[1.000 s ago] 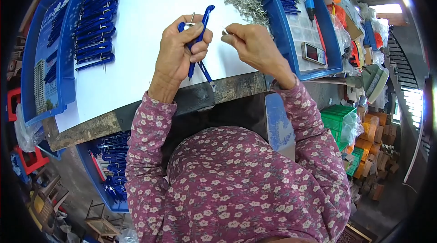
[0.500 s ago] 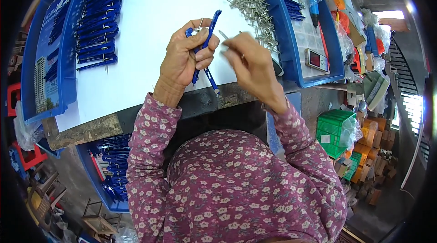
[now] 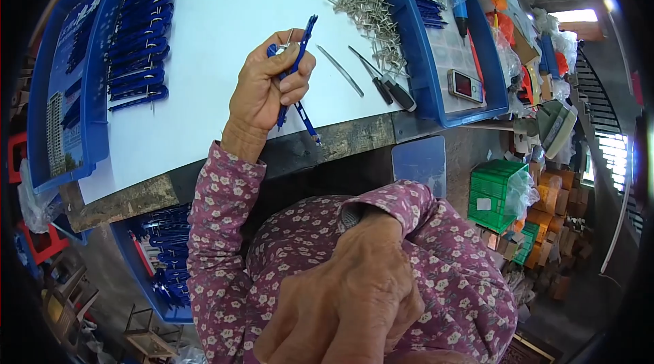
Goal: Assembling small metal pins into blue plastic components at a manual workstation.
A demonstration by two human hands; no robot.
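My left hand (image 3: 262,88) is raised over the near edge of the white-topped table, fingers closed around slim blue plastic strips (image 3: 304,33). The strips cross in the grip, one slanting down toward the table edge. A thin metal pin (image 3: 290,35) stands up by the thumb. My right hand (image 3: 347,296) is close to the camera in front of my chest, its back showing. Its fingers are bent and pressed together; their tips are hidden below the picture. A slim metal tool (image 3: 340,71) and two black-handled screwdriver-like tools (image 3: 381,86) lie on the table.
Silvery nail-like pins (image 3: 368,16) are heaped against a blue tray (image 3: 426,71) on the right. Stacked blue strips (image 3: 139,37) line another blue tray (image 3: 95,112) on the left. A phone (image 3: 466,86) lies in the right tray. A green crate (image 3: 497,193) stands beyond.
My right hand has left the table and come back toward the camera, uncovering the tools that lie there. My left hand keeps its hold on the blue strips.
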